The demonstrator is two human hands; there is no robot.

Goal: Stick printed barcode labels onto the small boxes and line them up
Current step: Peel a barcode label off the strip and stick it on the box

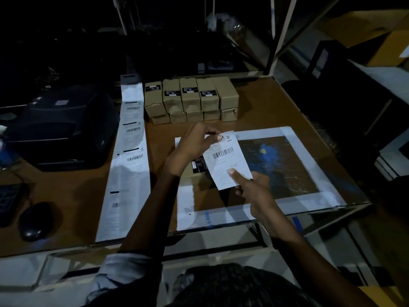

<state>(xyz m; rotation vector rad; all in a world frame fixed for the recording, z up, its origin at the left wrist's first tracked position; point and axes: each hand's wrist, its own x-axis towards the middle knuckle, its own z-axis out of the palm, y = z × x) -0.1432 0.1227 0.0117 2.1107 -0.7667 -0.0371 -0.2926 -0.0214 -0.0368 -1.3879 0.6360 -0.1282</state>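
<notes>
both hands' fingers point(218, 138) on white barcode label point(228, 159), perhaps slightly curled

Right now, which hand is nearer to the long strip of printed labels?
Left. The left hand pinches the label's top, closer to the strip; the right hand holds its bottom, farther away.

Pale rolled-up sleeve point(124, 269), dark patterned garment point(232, 284) below.

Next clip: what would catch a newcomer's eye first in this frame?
The white barcode label, pinched at its top by the left hand and at its bottom by the right hand, at centre over a small box. Behind it, a block of brown boxes; to the left, a long label strip beside a dark printer.
</notes>
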